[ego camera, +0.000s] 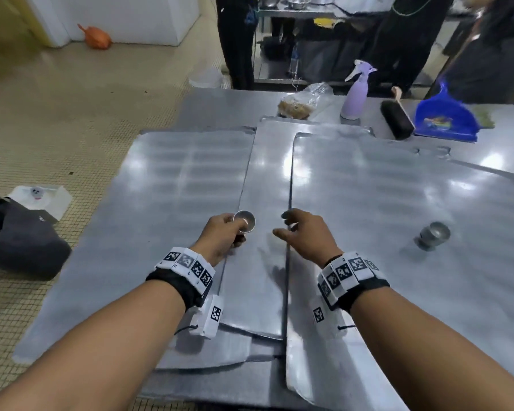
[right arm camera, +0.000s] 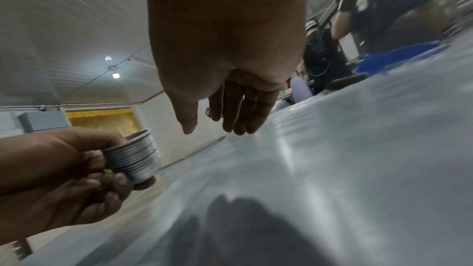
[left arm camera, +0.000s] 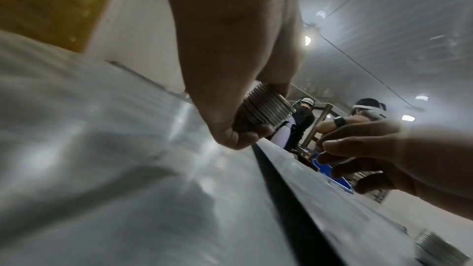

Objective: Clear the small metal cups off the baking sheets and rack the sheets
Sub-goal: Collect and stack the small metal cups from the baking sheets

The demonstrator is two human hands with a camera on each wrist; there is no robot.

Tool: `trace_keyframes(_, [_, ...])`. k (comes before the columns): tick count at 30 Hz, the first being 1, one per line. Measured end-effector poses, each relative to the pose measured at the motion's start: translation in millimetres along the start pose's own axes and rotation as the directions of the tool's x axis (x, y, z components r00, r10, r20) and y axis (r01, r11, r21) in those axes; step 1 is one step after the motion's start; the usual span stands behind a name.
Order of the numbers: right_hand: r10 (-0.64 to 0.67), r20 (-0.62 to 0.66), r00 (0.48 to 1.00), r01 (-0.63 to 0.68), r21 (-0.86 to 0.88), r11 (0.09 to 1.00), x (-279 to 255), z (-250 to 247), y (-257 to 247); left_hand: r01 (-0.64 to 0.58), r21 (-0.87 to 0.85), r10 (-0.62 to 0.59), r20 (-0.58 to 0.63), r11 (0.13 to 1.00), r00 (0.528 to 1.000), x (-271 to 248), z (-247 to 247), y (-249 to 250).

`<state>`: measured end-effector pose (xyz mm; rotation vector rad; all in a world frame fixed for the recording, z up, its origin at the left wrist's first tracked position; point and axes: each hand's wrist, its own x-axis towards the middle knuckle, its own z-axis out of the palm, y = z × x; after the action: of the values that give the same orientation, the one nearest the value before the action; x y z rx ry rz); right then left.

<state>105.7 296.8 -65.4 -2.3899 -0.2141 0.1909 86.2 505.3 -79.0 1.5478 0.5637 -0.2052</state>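
— Two stacks of small metal cups show. Where is each one?

— The left hand [ego camera: 224, 232] holds one stack of nested cups [ego camera: 244, 221], its thumb and fingers curled round the ribbed sides, so that grip is closed on the stack. It hangs just above the seam between the left baking sheet [ego camera: 161, 203] and the middle baking sheet [ego camera: 264, 185]. The left wrist view shows the same stack [left arm camera: 263, 110] pinched from both sides, tilted, clear of the metal below. The second cup stack [ego camera: 432, 235] stands by itself on the right baking sheet [ego camera: 383, 188], well apart from both hands.

— And the right hand?

— The right hand [ego camera: 304, 235] holds nothing. Its fingers [right arm camera: 238, 108] point forward and down, loosely straight, above the left edge of the right sheet; that grip is open. Whether the fingertips touch the sheet cannot be told. The right wrist view also catches the left hand [right arm camera: 58, 169] and its stack [right arm camera: 133, 157] off to the side.

— How do the sheets lie?

— Three sheets lie flat on the steel counter [ego camera: 214, 102], overlapping at their long edges, the right one riding over the middle one.

— Anything else on the counter?

— At the far edge, a clear bag of brown food [ego camera: 301, 103], a lilac spray bottle [ego camera: 355, 93], a black brush [ego camera: 396, 118] and a blue dustpan [ego camera: 445, 117]. People in dark clothes stand beyond. On the tiled floor sit an orange bag [ego camera: 97, 38] and a dark bag [ego camera: 21, 241].
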Motion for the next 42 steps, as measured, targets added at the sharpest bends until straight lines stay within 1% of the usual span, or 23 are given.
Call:
trace_keyframes(3, [0.056, -0.098, 0.994, -0.059, -0.034, 0.998, -12, -59, 54, -0.051, 0.017, 0.05, 0.028, 0.999, 0.998, -11, 61, 5])
trace_keyframes(5, [0.069, -0.179, 0.981, -0.087, -0.092, 0.992, -19, -96, 90, -0.069, 0.048, 0.067, 0.057, 0.996, 0.996, -19, 101, 7])
trace_keyframes(8, [0.088, -0.322, 0.942, -0.165, -0.22, 0.962, -30, -145, 138, -0.081, 0.084, 0.075, 0.075, 0.993, 0.994, -32, 156, 8])
trace_keyframes(10, [0.131, -0.369, 0.92, -0.229, -0.237, 0.944, -34, -171, 169, -0.079, 0.1, 0.072, 0.066, 0.992, 0.995, -39, 187, 6])
trace_keyframes(12, [0.22, -0.305, 0.926, -0.297, -0.233, 0.926, -33, -187, 202, -0.061, 0.132, 0.053, 0.062, 0.989, 0.997, -43, 210, 1])
trace_keyframes(14, [0.288, -0.188, 0.939, -0.328, -0.236, 0.915, -31, -196, 229, -0.033, 0.154, 0.019, 0.092, 0.987, 0.996, -48, 228, -4])
trace_keyframes(16, [0.298, -0.093, 0.95, -0.311, -0.201, 0.929, -30, -197, 244, 0.004, 0.148, -0.023, 0.123, 0.989, 0.992, -52, 239, -9])
trace_keyframes(18, [0.27, -0.068, 0.96, -0.278, -0.187, 0.942, -32, -195, 252, 0.013, 0.176, -0.033, 0.11, 0.984, 0.993, -55, 246, -12])
trace_keyframes(21, [0.238, -0.043, 0.97, -0.242, -0.194, 0.951, -37, -191, 253, -0.064, 0.307, 0.03, 0.114, 0.95, 0.993, -58, 249, -8])
trace_keyframes(24, [0.197, 0.016, 0.98, -0.189, -0.209, 0.959, -44, -184, 248, -0.169, 0.457, 0.133, 0.111, 0.873, 0.985, -61, 250, 1])
trace_keyframes(26, [0.173, 0.031, 0.984, -0.163, -0.205, 0.965, -52, -178, 243, -0.21, 0.534, 0.156, 0.144, 0.819, 0.977, -61, 251, 6])
trace_keyframes(28, [0.164, 0.032, 0.986, -0.156, -0.189, 0.97, -60, -171, 239, -0.267, 0.649, 0.15, 0.231, 0.712, 0.961, -60, 251, 9])
trace_keyframes(31, [0.163, 0.022, 0.986, -0.158, -0.139, 0.978, -74, -163, 234, -0.363, 0.79, 0.146, 0.336, 0.494, 0.93, -56, 257, 6])
trace_keyframes(33, [0.171, 0.027, 0.985, -0.167, -0.112, 0.98, -84, -161, 231, -0.426, 0.811, 0.175, 0.388, 0.401, 0.905, -54, 266, 3])
trace_keyframes(34, [0.178, 0.031, 0.984, -0.174, -0.101, 0.98, -90, -162, 230, -0.455, 0.809, 0.184, 0.416, 0.373, 0.89, -55, 272, 3])
trace_keyframes(36, [0.208, 0.034, 0.978, -0.205, -0.075, 0.976, -103, -165, 229, -0.511, 0.783, 0.171, 0.483, 0.354, 0.859, -58, 283, 2])
trace_keyframes(38, [0.244, 0.011, 0.97, -0.243, -0.047, 0.969, -117, -169, 230, -0.564, 0.736, 0.151, 0.552, 0.375, 0.82, -63, 296, 0])
trace_keyframes(40, [0.29, -0.038, 0.956, -0.29, 0.008, 0.957, -133, -175, 233, -0.619, 0.68, 0.148, 0.617, 0.393, 0.773, -69, 311, -3])
trace_keyframes(42, [0.345, -0.107, 0.932, -0.339, 0.073, 0.938, -150, -183, 239, -0.666, 0.633, 0.151, 0.67, 0.394, 0.727, -75, 327, -5])
